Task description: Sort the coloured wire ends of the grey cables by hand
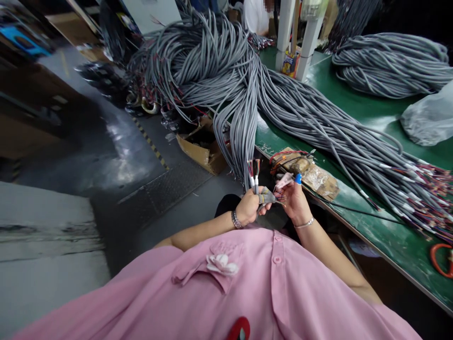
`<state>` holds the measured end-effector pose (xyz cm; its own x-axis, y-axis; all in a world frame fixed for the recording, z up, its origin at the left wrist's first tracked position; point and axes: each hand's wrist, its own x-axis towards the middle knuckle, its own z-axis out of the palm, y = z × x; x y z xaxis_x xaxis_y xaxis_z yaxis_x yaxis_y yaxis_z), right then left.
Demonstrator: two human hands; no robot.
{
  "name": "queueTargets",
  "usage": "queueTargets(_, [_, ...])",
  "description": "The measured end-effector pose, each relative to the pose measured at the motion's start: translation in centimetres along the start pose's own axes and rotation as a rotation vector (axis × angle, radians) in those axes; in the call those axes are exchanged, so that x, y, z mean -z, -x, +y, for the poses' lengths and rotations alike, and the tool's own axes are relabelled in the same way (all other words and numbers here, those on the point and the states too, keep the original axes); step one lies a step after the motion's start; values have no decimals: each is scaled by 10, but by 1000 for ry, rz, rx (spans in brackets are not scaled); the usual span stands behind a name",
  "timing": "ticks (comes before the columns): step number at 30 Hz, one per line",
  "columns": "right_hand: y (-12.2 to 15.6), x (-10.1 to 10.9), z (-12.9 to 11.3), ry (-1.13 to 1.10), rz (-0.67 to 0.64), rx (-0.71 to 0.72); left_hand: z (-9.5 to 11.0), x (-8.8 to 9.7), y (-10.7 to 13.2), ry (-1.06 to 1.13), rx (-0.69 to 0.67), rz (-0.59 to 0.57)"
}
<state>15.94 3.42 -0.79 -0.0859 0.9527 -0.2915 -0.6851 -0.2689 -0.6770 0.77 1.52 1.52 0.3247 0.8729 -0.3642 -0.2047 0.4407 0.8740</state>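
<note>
My left hand (pixel 248 206) is closed in a fist round a few grey cables (pixel 253 175) whose stripped ends with coloured wires stick up above it. My right hand (pixel 293 198) is closed in a pinch on thin wire ends just right of the left fist; one fingertip wears a blue cover (pixel 298 178). Both hands are held over my lap, just off the green bench's (pixel 375 231) near edge. A thick bundle of grey cables (pixel 318 118) runs across the bench and hangs down towards my hands.
A brown packet with red wires (pixel 307 172) lies on the bench beside my right hand. More grey cable coils (pixel 392 63) and a plastic bag (pixel 428 118) sit farther back. A cardboard box (pixel 201 148) stands on the floor. Another person's white top (pixel 255 16) shows at the back.
</note>
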Motion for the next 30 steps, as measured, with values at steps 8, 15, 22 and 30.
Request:
queueTargets(8, [6,3,-7,-1,-43,-42,-1,0,11,33,-66,16])
queueTargets(15, [3,2,-1,-23,-36,53,-1,-9,9,84,-123,89])
queueTargets(22, [-5,-1,-1,-147,35,-8,-7,-11,3,74,-132,110])
queueTargets(30, [-4,0,4,-143,7,0,-13,-8,3,27,-122,110])
